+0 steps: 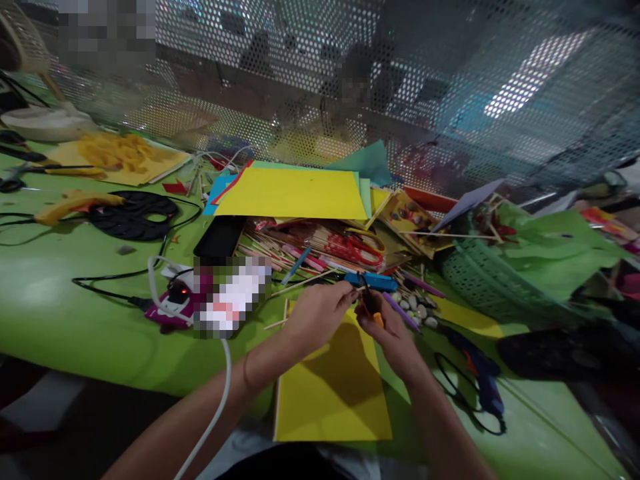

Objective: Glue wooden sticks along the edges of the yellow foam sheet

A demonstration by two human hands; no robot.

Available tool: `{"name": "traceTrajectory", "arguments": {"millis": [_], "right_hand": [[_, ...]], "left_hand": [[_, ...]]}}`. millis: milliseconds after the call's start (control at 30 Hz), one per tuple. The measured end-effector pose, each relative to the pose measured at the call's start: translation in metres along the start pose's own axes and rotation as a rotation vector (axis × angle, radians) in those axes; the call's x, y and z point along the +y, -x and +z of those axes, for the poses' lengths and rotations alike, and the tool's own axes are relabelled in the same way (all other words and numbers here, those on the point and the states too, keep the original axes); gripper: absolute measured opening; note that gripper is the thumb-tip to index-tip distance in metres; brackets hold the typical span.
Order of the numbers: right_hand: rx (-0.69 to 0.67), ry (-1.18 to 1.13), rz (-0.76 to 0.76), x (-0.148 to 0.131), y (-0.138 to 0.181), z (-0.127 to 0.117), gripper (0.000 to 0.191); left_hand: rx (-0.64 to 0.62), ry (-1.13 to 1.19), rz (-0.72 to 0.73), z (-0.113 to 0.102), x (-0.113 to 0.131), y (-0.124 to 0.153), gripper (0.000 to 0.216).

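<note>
Orange-handled tool (370, 305) in hands (395, 335), green basket (473, 280) holding green paper (547, 250).

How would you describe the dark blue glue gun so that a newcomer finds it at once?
On the green table, find the person's right hand, then look right of its wrist. The dark blue, pistol-shaped glue gun lies there. Its reddish-orange trigger sets it apart from the black object to its right.

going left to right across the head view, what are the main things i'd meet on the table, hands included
Yellow glue gun → magenta plastic power strip → bare left hand → bare right hand → dark blue glue gun with an orange trigger
</note>
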State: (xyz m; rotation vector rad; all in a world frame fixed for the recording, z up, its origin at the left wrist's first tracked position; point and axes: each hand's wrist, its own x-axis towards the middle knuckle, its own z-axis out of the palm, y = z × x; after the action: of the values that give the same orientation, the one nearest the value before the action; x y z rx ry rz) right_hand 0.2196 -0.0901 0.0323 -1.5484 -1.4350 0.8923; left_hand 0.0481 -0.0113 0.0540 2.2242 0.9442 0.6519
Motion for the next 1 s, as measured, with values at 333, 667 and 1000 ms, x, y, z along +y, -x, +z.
{"name": "traceTrajectory", "arguments": {"millis": [333, 667, 1000], "right_hand": [[0.031, 0.017, 0.014, 0.0067, 0.0001, 0.002, 0.028], [0.088, 0.122, 0.034, 0.0017, 0.0015, 0.0045, 0.027], [0.01, 0.034, -0.003, 0.0023, -0.0034, -0.0007, 0.015]], "left_hand": [[-0.032, 0.06, 0.022, 0.0044, -0.0069, -0.0028, 0.036], [0.04, -0.032, 0.036, 0.0025, -0.0027, -0.0009, 0.016], [0.055, 0.071, 0.063, 0.0034, -0.0044, -0.0018, 0.023]]}}
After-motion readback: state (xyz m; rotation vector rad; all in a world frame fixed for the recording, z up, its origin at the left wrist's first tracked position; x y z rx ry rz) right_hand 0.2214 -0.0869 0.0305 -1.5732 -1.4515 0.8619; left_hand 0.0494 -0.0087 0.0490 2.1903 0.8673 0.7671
